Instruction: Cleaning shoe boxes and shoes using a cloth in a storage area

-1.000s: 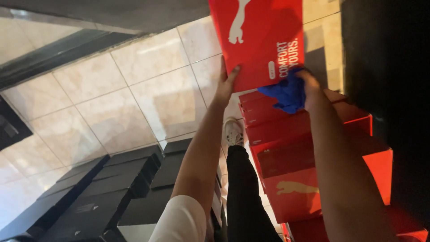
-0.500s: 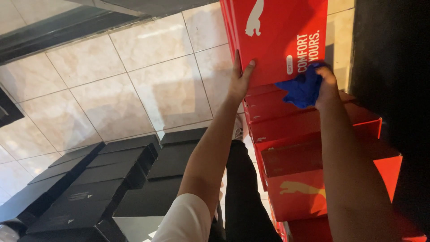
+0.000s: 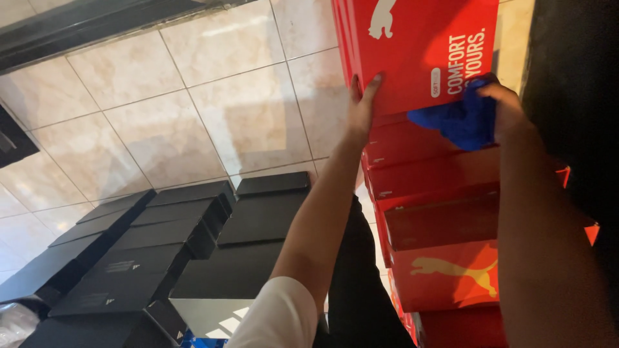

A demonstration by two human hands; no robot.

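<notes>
Head view. A red shoebox (image 3: 425, 45) is held at the top of a stack of red shoeboxes (image 3: 451, 219), which rises along the right of the frame beside a dark wall (image 3: 574, 77). The top box is seen lid-on, with a white animal emblem and white lettering on its upper face; its lower edge lies touching the box beneath.

The left hand (image 3: 362, 106) is pressed flat against the left edge of the top shoebox, fingers (image 3: 373, 82) extended upward onto the lid and thumb along the side; it is open against the box rather than curled round it. The right hand (image 3: 506, 106) is placed at the box's lower right edge and is closed about a bunched blue cloth (image 3: 461, 119), which is pinched between the hand and the front of the stack. Whether the fingers of this hand also bear on the box cannot be told, as they are hidden by the cloth.

A white sleeve (image 3: 280, 319) is shown at the left upper arm, and dark trousers (image 3: 361, 283) below it. To the left, black shoeboxes (image 3: 161, 258) are laid in rows on a beige tiled floor (image 3: 161, 116), well apart from the red stack.
</notes>
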